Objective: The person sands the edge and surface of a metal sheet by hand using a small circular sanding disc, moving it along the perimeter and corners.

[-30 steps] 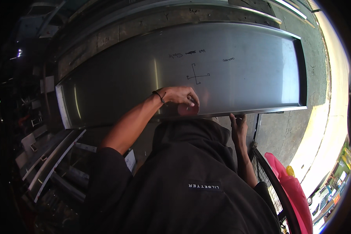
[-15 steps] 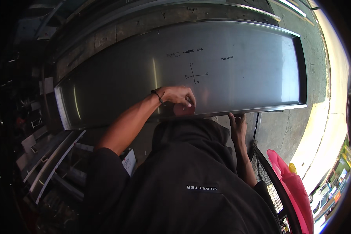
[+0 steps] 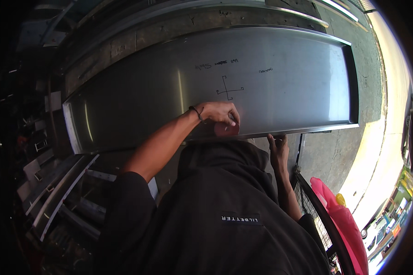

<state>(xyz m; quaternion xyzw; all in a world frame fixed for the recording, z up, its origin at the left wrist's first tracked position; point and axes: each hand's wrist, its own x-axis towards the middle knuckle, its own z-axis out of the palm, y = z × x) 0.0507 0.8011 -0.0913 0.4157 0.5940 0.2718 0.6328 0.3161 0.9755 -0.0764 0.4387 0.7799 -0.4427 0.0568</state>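
Note:
A long grey sheet-metal panel with upturned edges point(image 3: 289, 87) lies across in front of me, with dark marker lines and scribbles on its face. My left hand point(image 3: 221, 112) is closed on a round reddish-brown sanding disc point(image 3: 226, 130), pressed against the inside of the panel's near edge. A dark band circles that wrist. Farther right, my right hand point(image 3: 278, 143) grips the same near edge, its thumb up against the rim and its other fingers partly hidden.
Metal frames and strips point(image 3: 62, 197) stand at the lower left. A black mesh-sided frame point(image 3: 317, 211) with a pink plastic bag point(image 3: 339, 224) is at the lower right. Long metal bars point(image 3: 289, 13) lie beyond the panel on the concrete floor point(image 3: 323, 156).
My left hand has slid a little to the right along the near edge with the sanding disc. My right hand keeps its place on the edge.

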